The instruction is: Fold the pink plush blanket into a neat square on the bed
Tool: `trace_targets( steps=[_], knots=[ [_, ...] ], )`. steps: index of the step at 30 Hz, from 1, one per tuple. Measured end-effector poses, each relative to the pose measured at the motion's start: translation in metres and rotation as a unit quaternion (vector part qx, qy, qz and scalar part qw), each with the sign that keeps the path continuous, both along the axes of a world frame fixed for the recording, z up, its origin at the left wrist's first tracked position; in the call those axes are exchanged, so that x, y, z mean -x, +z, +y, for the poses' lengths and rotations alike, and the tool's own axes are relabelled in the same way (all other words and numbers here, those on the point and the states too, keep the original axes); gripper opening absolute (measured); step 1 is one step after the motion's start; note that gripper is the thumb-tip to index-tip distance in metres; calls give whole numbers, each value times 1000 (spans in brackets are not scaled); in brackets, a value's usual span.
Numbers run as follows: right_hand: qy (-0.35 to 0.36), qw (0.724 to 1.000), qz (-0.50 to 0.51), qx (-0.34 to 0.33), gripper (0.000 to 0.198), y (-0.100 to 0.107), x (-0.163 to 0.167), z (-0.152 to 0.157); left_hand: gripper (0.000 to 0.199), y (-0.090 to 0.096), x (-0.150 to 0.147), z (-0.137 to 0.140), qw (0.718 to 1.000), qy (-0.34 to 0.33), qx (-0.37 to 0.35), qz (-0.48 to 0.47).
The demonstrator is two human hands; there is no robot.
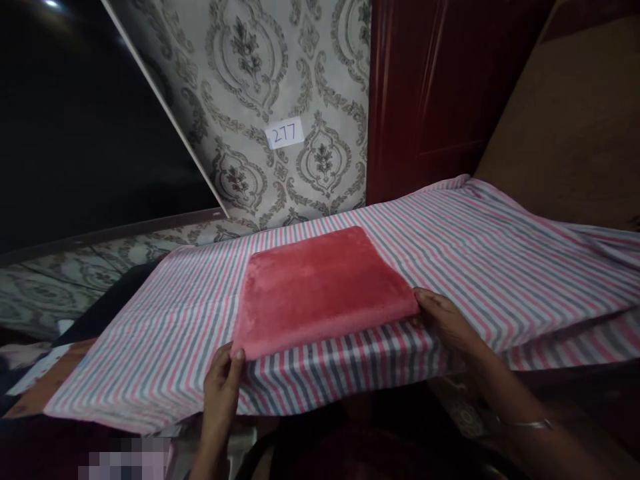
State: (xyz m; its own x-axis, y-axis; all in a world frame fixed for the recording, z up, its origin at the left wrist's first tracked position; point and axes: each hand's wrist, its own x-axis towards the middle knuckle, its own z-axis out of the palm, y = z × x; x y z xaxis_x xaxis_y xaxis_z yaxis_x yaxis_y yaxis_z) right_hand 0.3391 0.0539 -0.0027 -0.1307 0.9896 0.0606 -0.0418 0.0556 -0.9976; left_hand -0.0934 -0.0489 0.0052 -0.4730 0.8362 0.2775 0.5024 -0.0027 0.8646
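Note:
A plush, coral-red folded cloth (320,287), roughly rectangular, lies flat on a striped sheet (475,267) of pink, grey and white. Its near edge is thick and rounded. My left hand (223,379) pinches the near left corner between thumb and fingers. At the near right corner, my right hand (445,319) grips the cloth, thumb on top and the other fingers partly hidden beneath. A thin bangle (527,423) circles my right wrist.
A large dark screen (95,127) stands at the left. Behind the table are patterned wallpaper (320,87) with a paper marked 277 (285,133), and a dark red door (425,93). A brown board (575,133) leans at the right. Brown wood (50,380) shows at the left end.

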Motion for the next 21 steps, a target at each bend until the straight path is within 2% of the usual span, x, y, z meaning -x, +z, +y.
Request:
trace_targets(
  steps=[4, 6, 8, 9, 12, 15, 18, 21],
  knots=[
    [-13, 995, -62, -81, 48, -2, -2, -3, 57, -7, 1, -2, 999, -15, -4, -28],
    [-27, 987, -85, -134, 47, -2, -3, -5, 67, -11, 2, -3, 999, -17, -17, -21],
    [-35, 981, -112, -157, 44, -4, -2, -6, 76, -12, 1, -2, 998, -26, -42, 43],
    [-36, 978, -126, -159, 43, -4, -2, -6, 75, -11, 1, -1, 994, -31, -57, 92],
    [-44, 970, -170, -166, 55, -6, -1, -5, 52, -8, -1, 2, 971, -45, -91, 218],
    [-39, 939, -245, -240, 64, -9, -1, -6, 37, -4, 0, 1, 961, -49, -96, 255],
    [-19, 905, -290, -309, 47, -3, -2, -4, 29, 6, 3, 1, 962, -42, -101, 252],
    [-58, 901, -288, -321, 36, 25, -1, 17, 28, 31, 5, 19, 970, -27, -105, 216]
  ],
)
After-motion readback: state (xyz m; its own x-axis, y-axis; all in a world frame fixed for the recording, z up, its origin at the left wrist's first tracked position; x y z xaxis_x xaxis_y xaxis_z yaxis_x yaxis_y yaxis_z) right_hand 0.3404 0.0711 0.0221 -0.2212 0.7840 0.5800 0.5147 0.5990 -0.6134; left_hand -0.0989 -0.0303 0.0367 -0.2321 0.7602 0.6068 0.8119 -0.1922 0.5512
